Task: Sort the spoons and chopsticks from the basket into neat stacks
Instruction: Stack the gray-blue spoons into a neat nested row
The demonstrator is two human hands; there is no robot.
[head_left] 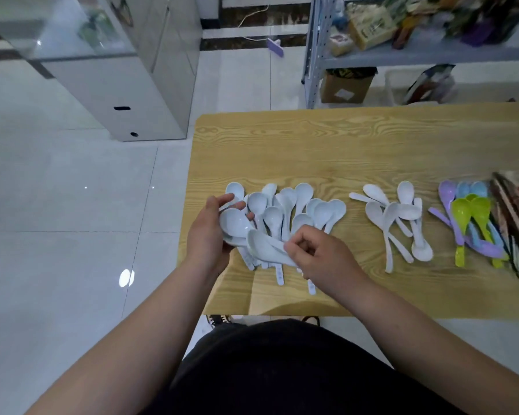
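Several pale blue soup spoons lie in a loose heap at the left end of the wooden table. My left hand grips a small nested stack of these spoons at the table's left edge. My right hand pinches the handle of one more pale blue spoon, whose bowl rests against that stack. To the right lie a group of white spoons, then coloured spoons in purple, blue and green, then dark chopsticks at the right edge.
The table's left and front edges drop to a glossy tiled floor. A metal cabinet stands at the back left, and a shelf unit with boxes and packets behind the table. The far half of the tabletop holds nothing.
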